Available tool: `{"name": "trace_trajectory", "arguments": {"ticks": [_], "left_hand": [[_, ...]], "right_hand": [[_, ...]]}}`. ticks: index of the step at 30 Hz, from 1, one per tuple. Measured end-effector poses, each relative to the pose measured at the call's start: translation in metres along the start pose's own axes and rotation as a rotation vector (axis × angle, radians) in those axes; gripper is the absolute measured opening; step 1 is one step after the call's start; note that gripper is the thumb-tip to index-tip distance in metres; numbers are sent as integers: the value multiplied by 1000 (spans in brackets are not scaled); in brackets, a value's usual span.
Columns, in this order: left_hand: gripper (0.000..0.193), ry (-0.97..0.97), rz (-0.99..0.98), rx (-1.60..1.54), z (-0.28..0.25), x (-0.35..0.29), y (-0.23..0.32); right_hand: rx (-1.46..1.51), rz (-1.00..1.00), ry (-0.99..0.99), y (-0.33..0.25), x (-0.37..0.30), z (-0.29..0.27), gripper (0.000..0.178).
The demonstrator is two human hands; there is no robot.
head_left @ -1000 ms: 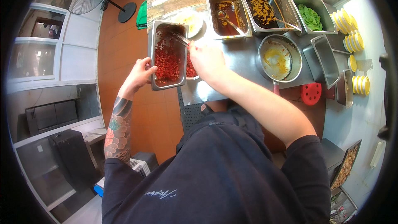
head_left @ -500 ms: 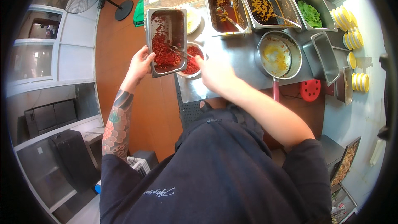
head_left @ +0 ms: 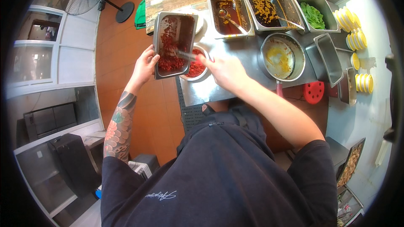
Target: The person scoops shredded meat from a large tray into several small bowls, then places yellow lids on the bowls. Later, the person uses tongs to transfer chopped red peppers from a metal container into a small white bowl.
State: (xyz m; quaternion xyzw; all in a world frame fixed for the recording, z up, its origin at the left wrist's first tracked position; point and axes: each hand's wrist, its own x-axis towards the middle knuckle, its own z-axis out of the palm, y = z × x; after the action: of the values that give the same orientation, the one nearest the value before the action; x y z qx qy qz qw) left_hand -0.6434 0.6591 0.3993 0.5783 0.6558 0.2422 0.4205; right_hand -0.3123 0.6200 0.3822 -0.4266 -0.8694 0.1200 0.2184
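Observation:
My left hand grips the near left side of a deep rectangular steel food pan, held tilted. Chopped red food, resembling chili, lies mostly at its near end, with smears up the walls. Closed around the red handle of a metal utensil is my right hand. The utensil reaches over the pan's right wall into the red food; motion blurs its head, so its exact kind is unclear. Partly beneath the pan's right edge stands a round white bowl holding more of the red food.
Along the table's far side are steel pans with dark red sauce and a ladle, yellow-brown pieces, and green leaves. A saucepan and a steel pan stand right. A red stool sits below; a fan stands far left.
The pan has shifted slightly right over the bowl, and my left hand moved with it. My right hand and the utensil moved a little to the right.

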Motion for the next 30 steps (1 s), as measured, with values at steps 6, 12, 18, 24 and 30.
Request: {"name": "trace_trajectory", "arguments": {"ticks": [6, 12, 18, 24, 30], "left_hand": [[24, -15, -17, -106, 3, -2, 6], [21, 26, 126, 116, 0, -4, 2], [17, 101, 379, 398, 11, 3, -2], [14, 147, 488, 399, 26, -8, 6], [10, 232, 458, 429, 39, -16, 5]], "right_hand": [[-176, 83, 126, -2, 17, 10, 56], [-63, 120, -50, -14, -14, 6, 52], [-169, 193, -55, -22, 36, -17, 34], [-94, 224, -293, -34, 54, -14, 20], [-124, 186, -352, -23, 35, -29, 22]]}}
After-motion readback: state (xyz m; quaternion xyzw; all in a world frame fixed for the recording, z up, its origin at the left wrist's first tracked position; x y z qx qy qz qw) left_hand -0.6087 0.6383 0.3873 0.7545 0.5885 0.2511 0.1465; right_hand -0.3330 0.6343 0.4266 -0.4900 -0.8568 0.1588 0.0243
